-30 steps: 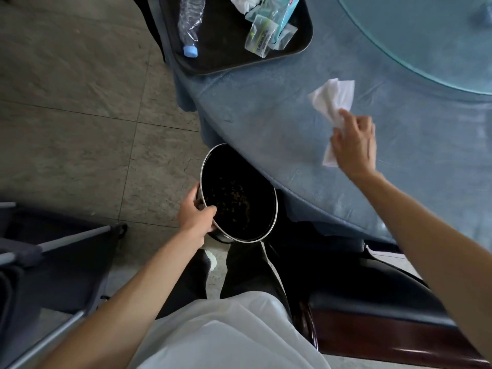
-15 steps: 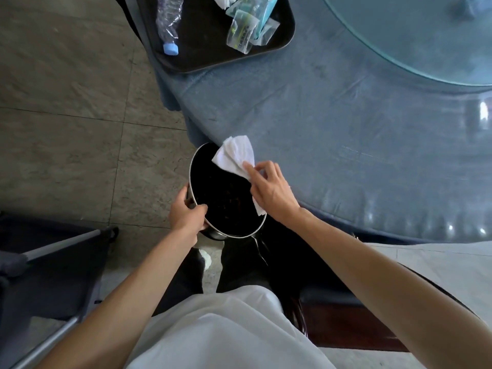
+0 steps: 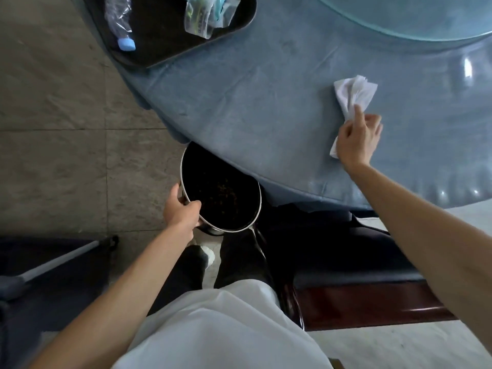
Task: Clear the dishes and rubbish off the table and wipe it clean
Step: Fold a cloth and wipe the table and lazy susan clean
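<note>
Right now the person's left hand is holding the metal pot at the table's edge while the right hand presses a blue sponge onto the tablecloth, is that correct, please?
Not quite. The right hand holds a white tissue, not a blue sponge, against the tablecloth; the head view shows it. The rest stands: the left hand holds the metal pot by its rim at the table's edge.

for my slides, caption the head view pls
Right hand wipes table with tissue; left hand holds pot.

Open cloth between tray and wiping hand

The blue table (image 3: 266, 102) lies bare between the black tray (image 3: 170, 46) and the right hand (image 3: 356, 137) with its tissue (image 3: 354, 91); the pot (image 3: 221, 193) blocks the near edge, apparently tucked partly beneath it.
</note>
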The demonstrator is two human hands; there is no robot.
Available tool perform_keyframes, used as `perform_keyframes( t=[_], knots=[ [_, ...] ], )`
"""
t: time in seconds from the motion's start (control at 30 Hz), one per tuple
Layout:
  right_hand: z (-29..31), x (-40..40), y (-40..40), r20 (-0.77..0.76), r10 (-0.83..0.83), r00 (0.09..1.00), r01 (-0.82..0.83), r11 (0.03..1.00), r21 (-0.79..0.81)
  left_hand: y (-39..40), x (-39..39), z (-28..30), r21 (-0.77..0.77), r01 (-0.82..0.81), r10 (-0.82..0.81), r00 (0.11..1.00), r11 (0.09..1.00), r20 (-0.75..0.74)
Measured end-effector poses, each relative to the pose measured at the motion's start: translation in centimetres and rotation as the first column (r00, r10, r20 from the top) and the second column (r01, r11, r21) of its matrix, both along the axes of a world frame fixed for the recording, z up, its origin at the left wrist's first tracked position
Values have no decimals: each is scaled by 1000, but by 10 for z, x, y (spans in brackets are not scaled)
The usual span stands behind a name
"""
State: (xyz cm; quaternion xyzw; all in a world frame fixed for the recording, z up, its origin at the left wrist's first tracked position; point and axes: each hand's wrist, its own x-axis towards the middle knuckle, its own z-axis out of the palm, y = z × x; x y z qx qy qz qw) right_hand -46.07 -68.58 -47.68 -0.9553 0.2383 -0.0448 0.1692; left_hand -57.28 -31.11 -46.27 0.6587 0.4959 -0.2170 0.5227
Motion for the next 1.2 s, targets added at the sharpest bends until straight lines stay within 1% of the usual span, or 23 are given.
perform_keyframes(
  t=[0.07,0.13,0.2,0.27,0.37,0.47,0.5,0.57,0.63,0.73,0.83,0.9,0.97,1.1,1.2],
  knots=[
    [2,-9,43,-6,108,994,-108,994,11,-3,1,-2,7,-5,5,1000,1000,-6],
    [1,-25,89,21,258,966,-259,965,42,-5,2,-2,18,-6,6,1000,1000,-18],
    [0,-50,137,33,426,904,-427,900,85,-4,2,-2,28,-7,8,1000,1000,-22],
    [-1,-69,170,44,548,835,-549,825,133,2,0,-4,28,-10,11,1000,1000,-22],
    [-5,-81,187,73,655,752,-657,734,175,12,-6,-11,1,-50,50,999,999,-11],
    [-10,-90,202,89,772,629,-772,606,191,23,-13,-27,-39,-128,128,992,991,-4],
    [-11,-95,211,79,793,604,-788,580,205,27,-15,-34,-53,-165,165,986,985,-10],
    [-17,-106,232,49,795,605,-778,577,248,38,-22,-51,-79,-245,245,969,966,-13],
    [-27,-114,254,11,767,642,-736,612,288,51,-31,-73,-65,-269,269,963,961,-11],
    [-57,-119,281,-51,710,702,-664,679,314,74,-42,-109,-46,-258,257,966,965,-19],
    [-107,-116,303,-117,675,728,-612,718,332,98,-52,-162,-40,-222,221,975,974,-23],
    [-147,-111,314,-160,662,732,-591,734,334,115,-56,-200,-43,-229,229,973,972,-6],
    [-187,-109,322,-197,649,735,-575,751,325,129,-60,-238,-53,-260,261,965,964,13],
    [-266,-109,337,-232,674,702,-600,734,317,148,-72,-309,-54,-324,327,942,945,71],
    [-322,-111,344,-271,673,688,-594,737,323,161,-82,-368,-66,-415,419,906,908,61]
  ],
)
